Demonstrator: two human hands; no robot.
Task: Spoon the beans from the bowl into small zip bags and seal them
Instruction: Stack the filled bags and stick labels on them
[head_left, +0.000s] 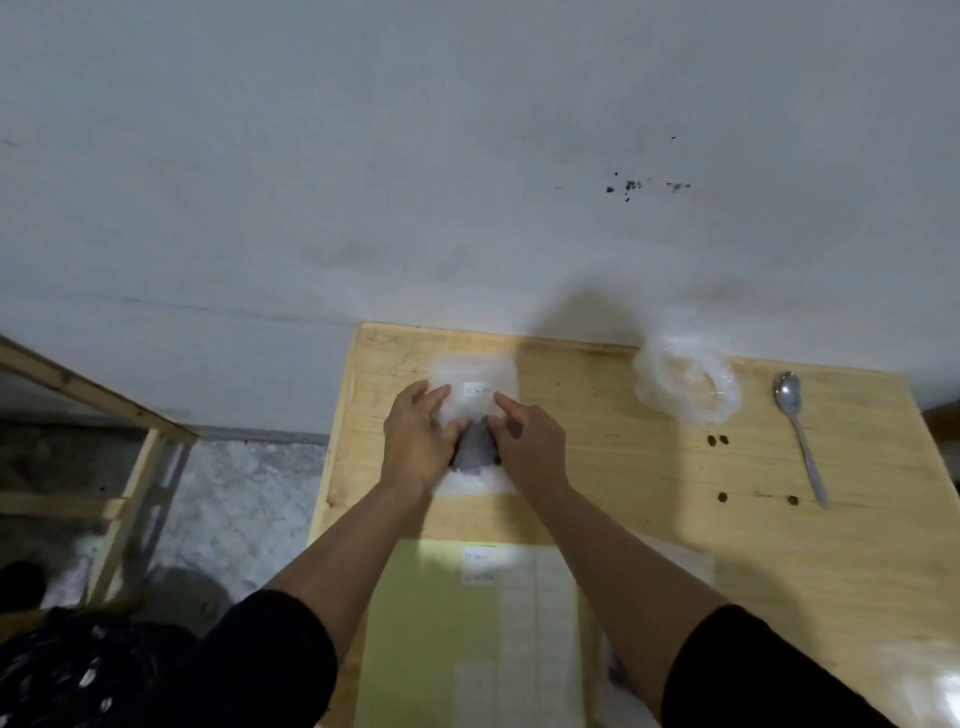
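A clear zip bag (475, 382) with a small white label lies flat on the wooden table (649, 499), with a dark clump of beans (475, 449) inside it. My left hand (421, 441) presses the bag's left side, fingers over the plastic. On the bag's right side rests my right hand (530, 441), its fingers pinching the plastic near the beans. The clear bowl (685, 384) stands at the back right and looks nearly empty. A metal spoon (797, 431) lies on the table to the right of the bowl.
Several loose beans (718, 440) lie scattered on the table below the bowl. A yellow-green sheet with a stack of clear bags (478, 623) lies at the near edge. A wooden frame (130, 467) stands left of the table. The wall rises behind the table.
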